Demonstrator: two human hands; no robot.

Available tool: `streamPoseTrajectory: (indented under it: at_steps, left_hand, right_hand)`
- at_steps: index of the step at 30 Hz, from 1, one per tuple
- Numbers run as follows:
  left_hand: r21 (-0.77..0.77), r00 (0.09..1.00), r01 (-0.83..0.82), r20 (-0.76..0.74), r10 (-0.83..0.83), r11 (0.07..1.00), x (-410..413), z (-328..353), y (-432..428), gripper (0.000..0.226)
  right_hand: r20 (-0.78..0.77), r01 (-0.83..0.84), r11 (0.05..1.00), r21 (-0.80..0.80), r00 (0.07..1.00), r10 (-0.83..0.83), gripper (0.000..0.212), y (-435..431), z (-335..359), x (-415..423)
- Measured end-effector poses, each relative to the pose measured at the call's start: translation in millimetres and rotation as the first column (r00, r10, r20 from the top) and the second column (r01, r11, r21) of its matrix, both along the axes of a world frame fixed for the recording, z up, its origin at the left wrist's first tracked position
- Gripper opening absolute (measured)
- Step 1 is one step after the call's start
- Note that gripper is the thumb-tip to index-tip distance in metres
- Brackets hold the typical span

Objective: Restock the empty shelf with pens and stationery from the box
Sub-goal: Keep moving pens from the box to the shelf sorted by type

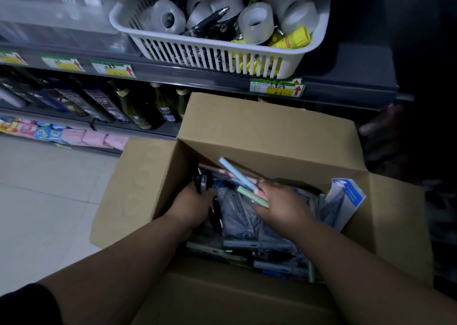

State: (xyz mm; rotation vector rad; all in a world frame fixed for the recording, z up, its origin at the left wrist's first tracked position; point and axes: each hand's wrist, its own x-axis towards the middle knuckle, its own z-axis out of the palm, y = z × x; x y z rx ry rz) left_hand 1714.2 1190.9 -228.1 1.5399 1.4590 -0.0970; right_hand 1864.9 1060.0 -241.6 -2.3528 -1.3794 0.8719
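Note:
An open cardboard box point(267, 132) stands below the shelf, filled with pens and plastic-wrapped stationery point(244, 223). Both my hands are inside it. My right hand point(284, 206) grips a few pens: a light blue pen point(236, 172) sticks up to the left and a pale green pen point(252, 197) lies under my fingers. My left hand point(191, 204) is curled around dark pens point(204, 181) at the box's left side. A white and blue carton point(346, 201) leans in the box's right corner.
A white slotted basket point(222, 52) on the shelf above holds clear tape rolls, black pens and yellow items. Price tags point(277, 87) line the shelf edge. Bottles point(138, 107) fill the lower shelf at left. Pale floor tiles point(49, 188) lie to the left.

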Motion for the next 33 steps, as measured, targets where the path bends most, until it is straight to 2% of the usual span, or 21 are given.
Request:
streamPoseTrajectory:
  at_steps: [2,5,7,10,15,19,21,23,26,28,33]
  left_hand:
    - [0.0,0.992,-0.091,0.09,0.091,0.996,2,1,-1,0.027]
    - [-0.014,0.982,-0.115,0.147,0.116,0.993,6,1,-4,0.024]
    - [-0.014,0.994,-0.071,0.081,0.072,0.997,6,-3,-6,0.037]
    - [-0.044,0.991,0.067,-0.116,-0.071,0.997,1,-9,-8,0.053]
    - [-0.069,0.947,0.248,-0.194,-0.257,0.966,2,-11,-5,0.035]
    - [0.012,0.97,0.202,-0.138,-0.199,0.979,2,-9,-3,0.022]
    - [0.032,0.979,0.167,-0.12,-0.162,0.985,3,-8,-3,0.021]
    - [-0.004,0.993,0.1,-0.064,-0.1,0.995,4,-9,-3,0.022]
    - [-0.151,0.992,-0.115,0.035,0.122,0.982,6,-8,-3,0.029]
    - [-0.177,0.979,-0.178,0.065,0.192,0.968,6,-9,-2,0.032]
    - [0.0,0.982,-0.148,0.119,0.147,0.989,9,-6,2,0.026]
  right_hand:
    - [-0.021,0.017,0.997,-0.081,1.0,-0.018,0.031,3,-7,1]
    - [-0.033,0.039,0.977,-0.208,0.998,-0.047,0.032,6,-16,-2]
    - [-0.027,0.019,0.964,-0.266,0.999,-0.027,0.029,7,-20,-6]
    - [-0.045,0.023,0.962,-0.273,0.998,-0.037,0.02,7,-22,-8]
    - [-0.131,0.048,0.965,-0.256,0.988,-0.084,0.015,9,-13,-7]
    - [-0.086,0.032,0.979,-0.203,0.995,-0.051,0.024,14,-5,-8]
    - [-0.119,0.048,0.977,-0.209,0.99,-0.074,0.022,17,-4,-8]
    - [-0.189,0.065,0.972,-0.224,0.976,-0.108,0.016,19,-6,-10]
    - [-0.281,0.101,0.966,-0.236,0.945,-0.168,0.027,21,-10,-13]
    - [-0.305,0.108,0.965,-0.239,0.935,-0.18,0.031,22,-11,-13]
    - [-0.333,0.118,0.968,-0.224,0.924,-0.189,0.032,26,-17,-15]
